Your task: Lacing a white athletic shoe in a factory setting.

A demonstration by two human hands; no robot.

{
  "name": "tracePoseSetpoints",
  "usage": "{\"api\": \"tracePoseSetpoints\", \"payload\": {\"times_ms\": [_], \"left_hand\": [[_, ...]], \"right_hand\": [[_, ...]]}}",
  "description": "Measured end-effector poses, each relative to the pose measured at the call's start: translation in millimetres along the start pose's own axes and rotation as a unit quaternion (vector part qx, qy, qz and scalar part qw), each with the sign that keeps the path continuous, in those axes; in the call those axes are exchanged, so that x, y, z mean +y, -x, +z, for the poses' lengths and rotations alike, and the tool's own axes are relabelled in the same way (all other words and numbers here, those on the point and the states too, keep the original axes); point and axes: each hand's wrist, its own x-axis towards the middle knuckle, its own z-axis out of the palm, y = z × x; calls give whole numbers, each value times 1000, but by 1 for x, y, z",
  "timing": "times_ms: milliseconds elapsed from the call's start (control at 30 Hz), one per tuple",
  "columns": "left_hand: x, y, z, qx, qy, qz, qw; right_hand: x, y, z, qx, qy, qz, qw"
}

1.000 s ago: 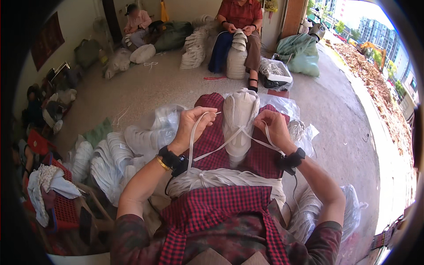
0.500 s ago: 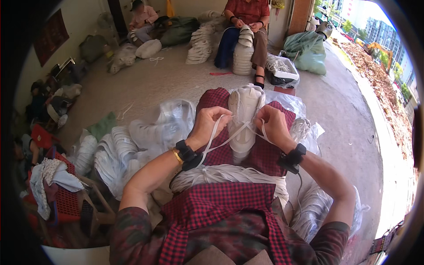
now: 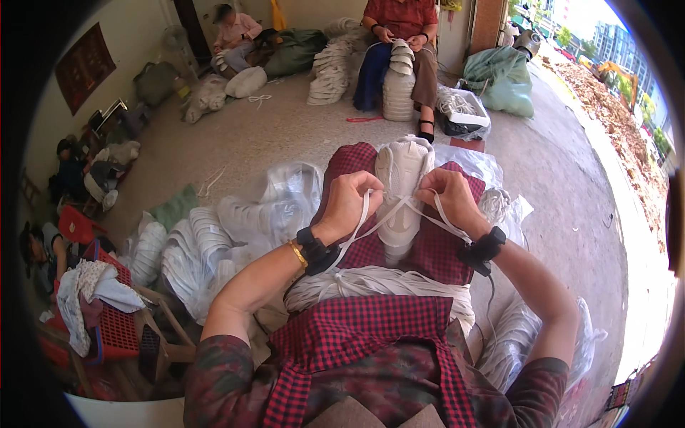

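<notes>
A white shoe upper (image 3: 401, 167) stands between my knees, its toe end toward me. A flat white shoelace (image 3: 362, 230) runs through it and crosses over its middle. My left hand (image 3: 351, 205), at the upper's left edge, pinches one end of the lace, which loops down toward the wrist. On the opposite side my right hand (image 3: 451, 202) pinches the other end, with its fingertips close to the eyelets. A thick bundle of white laces (image 3: 357, 283) lies across my lap, above the folded checked apron (image 3: 371, 328).
Stacked white uppers in clear plastic (image 3: 193, 250) lie at my left, near a red plastic basket (image 3: 114, 303). More wrapped uppers (image 3: 514, 335) sit by my right elbow. Ahead, a seated person in red (image 3: 403, 28) handles uppers beside a white box of laces (image 3: 464, 110).
The view has shifted slightly, moving the scene a little to the right. Both hands keep their pinch on the lace ends, and the right fingertips are slightly closer to the upper.
</notes>
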Motion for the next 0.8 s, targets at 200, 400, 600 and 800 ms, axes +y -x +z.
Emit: {"api": "tracePoseSetpoints", "payload": {"times_ms": [200,400,600,800], "left_hand": [[7,-17,6,-1,-76,63,995],[17,-34,18,-44,-193,121,973],[12,-25,0,-61,-198,141,968],[50,-30,-7,-187,-359,233,884]], "right_hand": [[3,-7,0,-14,-31,18,999],[2,-4,-21,-4,3,10,1000],[9,-12,10,31,-7,-85,996],[-11,-19,-12,-39,298,-312,901]]}}
